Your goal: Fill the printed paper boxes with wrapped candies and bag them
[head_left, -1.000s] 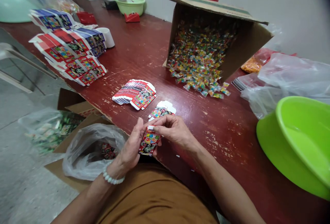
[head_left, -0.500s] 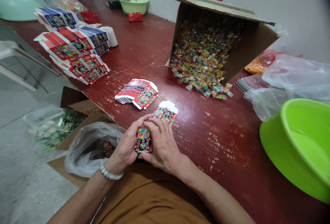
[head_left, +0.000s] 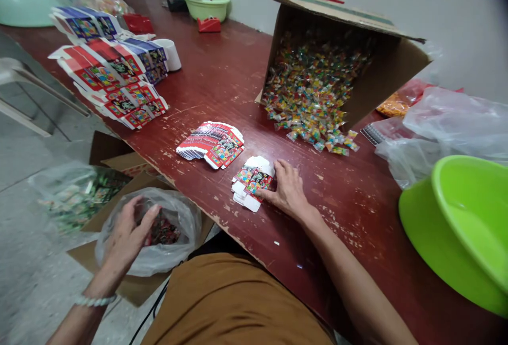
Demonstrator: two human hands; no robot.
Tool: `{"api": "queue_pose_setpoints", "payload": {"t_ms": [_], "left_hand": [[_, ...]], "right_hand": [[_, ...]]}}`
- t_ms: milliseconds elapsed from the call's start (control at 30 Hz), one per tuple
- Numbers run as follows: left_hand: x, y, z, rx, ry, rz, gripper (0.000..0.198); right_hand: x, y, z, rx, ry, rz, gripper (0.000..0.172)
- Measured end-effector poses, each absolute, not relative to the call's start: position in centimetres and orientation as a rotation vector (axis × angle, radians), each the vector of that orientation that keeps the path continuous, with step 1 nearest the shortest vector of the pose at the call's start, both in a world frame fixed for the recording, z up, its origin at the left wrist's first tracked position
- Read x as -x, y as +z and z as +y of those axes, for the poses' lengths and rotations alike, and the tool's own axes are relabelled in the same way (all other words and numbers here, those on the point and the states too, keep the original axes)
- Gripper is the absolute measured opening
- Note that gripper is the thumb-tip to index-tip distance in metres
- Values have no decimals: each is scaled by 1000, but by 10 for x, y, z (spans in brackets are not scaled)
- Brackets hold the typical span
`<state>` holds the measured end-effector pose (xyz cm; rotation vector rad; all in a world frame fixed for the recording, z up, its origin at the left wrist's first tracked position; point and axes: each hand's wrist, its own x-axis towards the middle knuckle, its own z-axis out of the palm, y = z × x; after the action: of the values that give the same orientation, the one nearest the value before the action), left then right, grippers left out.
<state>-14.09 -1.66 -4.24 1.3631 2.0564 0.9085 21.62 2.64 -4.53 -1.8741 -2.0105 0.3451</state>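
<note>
My left hand (head_left: 129, 234), with a pale bead bracelet at the wrist, hangs over a clear plastic bag (head_left: 182, 223) in a floor carton. Its thumb and fingers are apart. Small red-and-black printed packs (head_left: 164, 231) lie inside the bag, partly hidden by that hand. On the table, my right hand (head_left: 289, 191) grips the right side of a flat, unfolded candy box (head_left: 260, 181). The thumb lies on its printed face and the fingers are at its edge. A few more flat boxes lie beneath it. Up and left is a fanned stack of flat boxes (head_left: 212, 144).
A tipped cardboard box (head_left: 389, 78) spills wrapped candies (head_left: 313, 101) onto the red table (head_left: 222, 91). Bundled flat boxes (head_left: 115, 80) pile at the left edge. A green basin (head_left: 448, 228) and plastic bags (head_left: 448, 117) stand right. A tape dispenser (head_left: 209, 25) sits farther back.
My hands have parted. The printed box held between them is no longer in them. My left hand has moved left over the bag, and my right hand up and right to the flat boxes.
</note>
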Motion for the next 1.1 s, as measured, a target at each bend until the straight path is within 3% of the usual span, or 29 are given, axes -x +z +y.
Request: {"api": "queue_pose_setpoints", "payload": {"t_ms": [200, 333, 467, 633, 900, 1100], "left_hand": [[108, -32, -12, -1653, 927, 1981, 51], [42, -6, -4, -1658, 1013, 1544, 44], [0, 13, 10, -1231, 725, 1000, 51], [-16, 12, 10, -774, 289, 389, 57], [-14, 11, -3, -715, 372, 407, 54], [-16, 18, -3, -698, 423, 561, 38]], "right_hand": [[-223, -58, 31, 1829, 431, -1758, 65], [-230, -46, 31, 1573, 880, -1221, 41], [-228, -11, 20, 1205, 1314, -1016, 35], [-209, 18, 6, 980, 1457, -1091, 27], [-200, 17, -1, 894, 1553, -1040, 30], [-199, 24, -7, 875, 1543, -1054, 33]]}}
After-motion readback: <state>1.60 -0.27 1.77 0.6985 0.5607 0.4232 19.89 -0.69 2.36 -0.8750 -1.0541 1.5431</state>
